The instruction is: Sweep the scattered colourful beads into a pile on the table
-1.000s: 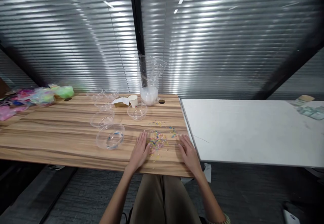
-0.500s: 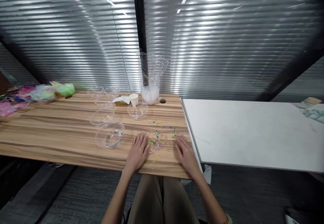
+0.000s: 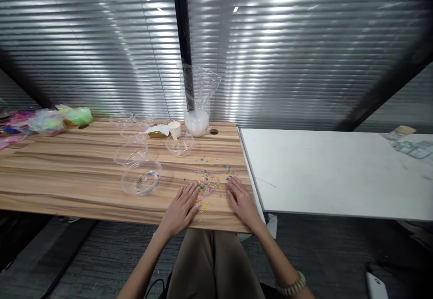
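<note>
Small colourful beads point(image 3: 207, 185) lie scattered on the wooden table point(image 3: 84, 172), most of them between my hands. My left hand point(image 3: 180, 209) rests flat at the left side of the pile, its fingertips touching the edge. On the right, my right hand point(image 3: 244, 203) lies flat with fingers stretched, its fingertips beside a few blue and yellow beads. Neither hand holds anything. A clear round bowl point(image 3: 141, 178) with some blue beads stands left of my left hand. Behind the pile is another clear bowl point(image 3: 179, 144).
More clear bowls point(image 3: 130, 153) stand at the left. Toward the back are a paper cup point(image 3: 175, 130), a small box point(image 3: 158, 131) and a plastic bag with white contents point(image 3: 196, 123). Colourful bags point(image 3: 49, 122) lie far left; a white table point(image 3: 321, 172) adjoins on the right.
My left hand has shifted slightly down and turned toward the pile. My right hand has moved a little left. A blue bead now shows above my left hand. The view has shifted slightly.
</note>
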The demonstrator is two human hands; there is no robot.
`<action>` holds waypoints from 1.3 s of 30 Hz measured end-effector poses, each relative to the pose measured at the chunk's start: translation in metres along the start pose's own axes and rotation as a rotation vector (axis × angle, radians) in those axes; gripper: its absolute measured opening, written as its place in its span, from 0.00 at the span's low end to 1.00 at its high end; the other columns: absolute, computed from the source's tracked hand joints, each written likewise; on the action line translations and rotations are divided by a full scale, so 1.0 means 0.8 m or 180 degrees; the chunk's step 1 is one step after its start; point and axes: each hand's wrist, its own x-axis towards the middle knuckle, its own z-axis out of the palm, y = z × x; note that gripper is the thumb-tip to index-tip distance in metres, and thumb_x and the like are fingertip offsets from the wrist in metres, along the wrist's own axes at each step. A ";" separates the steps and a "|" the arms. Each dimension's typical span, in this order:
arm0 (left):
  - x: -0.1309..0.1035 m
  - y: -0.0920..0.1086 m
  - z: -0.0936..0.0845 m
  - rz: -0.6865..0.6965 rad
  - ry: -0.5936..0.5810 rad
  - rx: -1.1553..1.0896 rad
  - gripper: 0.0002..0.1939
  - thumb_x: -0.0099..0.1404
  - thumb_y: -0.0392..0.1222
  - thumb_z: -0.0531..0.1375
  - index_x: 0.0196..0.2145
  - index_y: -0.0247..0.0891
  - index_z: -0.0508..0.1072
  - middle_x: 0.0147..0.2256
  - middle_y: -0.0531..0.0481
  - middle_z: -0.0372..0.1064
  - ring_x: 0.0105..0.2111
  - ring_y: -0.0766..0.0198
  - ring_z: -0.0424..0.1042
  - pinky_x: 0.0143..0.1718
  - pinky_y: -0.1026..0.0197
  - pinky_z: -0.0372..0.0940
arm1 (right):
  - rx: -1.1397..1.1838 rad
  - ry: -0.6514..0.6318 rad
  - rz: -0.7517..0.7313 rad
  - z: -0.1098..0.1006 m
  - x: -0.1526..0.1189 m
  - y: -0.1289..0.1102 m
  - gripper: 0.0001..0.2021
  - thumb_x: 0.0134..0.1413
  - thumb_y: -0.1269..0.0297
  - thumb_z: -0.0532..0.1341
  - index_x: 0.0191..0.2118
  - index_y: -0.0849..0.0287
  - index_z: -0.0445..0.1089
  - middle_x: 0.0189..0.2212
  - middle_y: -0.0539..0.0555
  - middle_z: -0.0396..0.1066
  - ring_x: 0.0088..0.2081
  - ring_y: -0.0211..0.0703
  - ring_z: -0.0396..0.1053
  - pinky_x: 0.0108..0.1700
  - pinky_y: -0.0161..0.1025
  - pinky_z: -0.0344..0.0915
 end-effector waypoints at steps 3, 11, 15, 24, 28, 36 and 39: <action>0.002 0.001 -0.001 0.0015 -0.0041 0.0022 0.30 0.75 0.50 0.43 0.68 0.39 0.39 0.67 0.44 0.39 0.67 0.58 0.40 0.66 0.46 0.43 | 0.0087 -0.0031 0.0031 -0.003 0.000 -0.001 0.18 0.64 0.64 0.50 0.54 0.61 0.68 0.57 0.61 0.63 0.63 0.51 0.55 0.63 0.56 0.55; -0.001 0.002 -0.004 0.0257 -0.0133 -0.0114 0.29 0.75 0.51 0.43 0.68 0.41 0.40 0.66 0.46 0.45 0.66 0.59 0.43 0.66 0.47 0.43 | -0.0030 -0.0113 -0.0008 -0.006 0.000 -0.004 0.17 0.64 0.66 0.49 0.53 0.62 0.68 0.57 0.60 0.63 0.63 0.50 0.55 0.64 0.56 0.55; -0.001 0.004 -0.006 0.0367 -0.0196 -0.0161 0.32 0.74 0.53 0.45 0.68 0.41 0.37 0.66 0.45 0.43 0.67 0.58 0.42 0.66 0.47 0.42 | -0.0034 -0.0209 -0.0094 -0.005 0.001 -0.006 0.16 0.63 0.67 0.50 0.51 0.62 0.69 0.57 0.60 0.64 0.62 0.51 0.56 0.63 0.55 0.56; 0.018 0.026 -0.008 0.0709 -0.0263 -0.0270 0.34 0.73 0.53 0.47 0.68 0.42 0.34 0.67 0.46 0.39 0.67 0.58 0.41 0.67 0.47 0.39 | -0.0010 -0.0173 -0.0174 -0.004 0.003 -0.008 0.16 0.63 0.68 0.50 0.51 0.61 0.69 0.55 0.60 0.65 0.62 0.51 0.57 0.62 0.56 0.58; 0.018 0.025 -0.002 0.0389 -0.0015 -0.0232 0.33 0.74 0.51 0.45 0.68 0.42 0.30 0.67 0.45 0.39 0.67 0.58 0.40 0.67 0.48 0.41 | 0.0025 -0.0113 -0.0127 -0.004 0.003 -0.010 0.16 0.63 0.68 0.50 0.50 0.60 0.70 0.55 0.60 0.66 0.61 0.51 0.57 0.62 0.56 0.58; 0.015 0.012 0.015 0.0028 0.0136 -0.0220 0.31 0.75 0.50 0.42 0.68 0.37 0.34 0.67 0.39 0.40 0.66 0.57 0.43 0.66 0.46 0.45 | -0.0008 -0.0145 -0.0047 -0.004 0.004 -0.010 0.16 0.63 0.68 0.49 0.51 0.62 0.70 0.56 0.60 0.65 0.62 0.51 0.56 0.63 0.56 0.57; 0.013 0.009 0.019 -0.0110 0.0271 -0.0308 0.30 0.75 0.49 0.41 0.68 0.38 0.37 0.66 0.40 0.43 0.66 0.57 0.45 0.65 0.46 0.46 | 0.0018 -0.0079 -0.0031 -0.002 0.003 -0.008 0.17 0.63 0.68 0.49 0.51 0.62 0.70 0.55 0.61 0.65 0.62 0.51 0.57 0.62 0.56 0.57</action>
